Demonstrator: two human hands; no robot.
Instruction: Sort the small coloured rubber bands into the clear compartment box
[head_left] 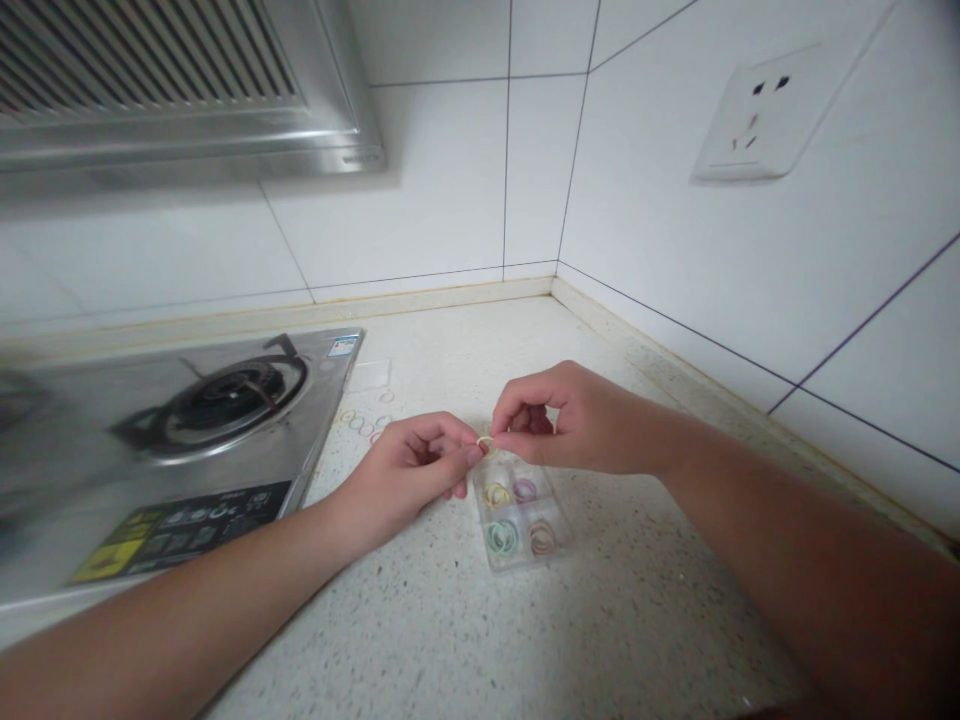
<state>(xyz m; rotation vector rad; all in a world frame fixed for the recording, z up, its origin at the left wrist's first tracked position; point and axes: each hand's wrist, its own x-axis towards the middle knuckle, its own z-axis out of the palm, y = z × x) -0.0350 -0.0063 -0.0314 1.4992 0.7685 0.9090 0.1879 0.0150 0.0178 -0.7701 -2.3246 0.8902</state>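
A small pale yellow hair tie (486, 441) is stretched between my two hands, above the far end of a clear box. My left hand (424, 455) pinches its left side with thumb and forefinger. From the other side, the fingertips of my right hand (559, 415) grip it too. Below them, the clear plastic compartment box (517, 562) lies on the counter. Its visible compartments hold yellow ties (496, 495), purple ties (525, 490), green ties (502, 538) and brown ties (542, 538). My hands partly hide the box's far end.
Several loose coloured ties (358, 424) lie on the speckled counter (450, 640) left of my hands, near a clear flat lid (371, 375). A gas stove (232, 395) is at the left, under a range hood (322, 130). A wall socket (757, 120) is at the upper right.
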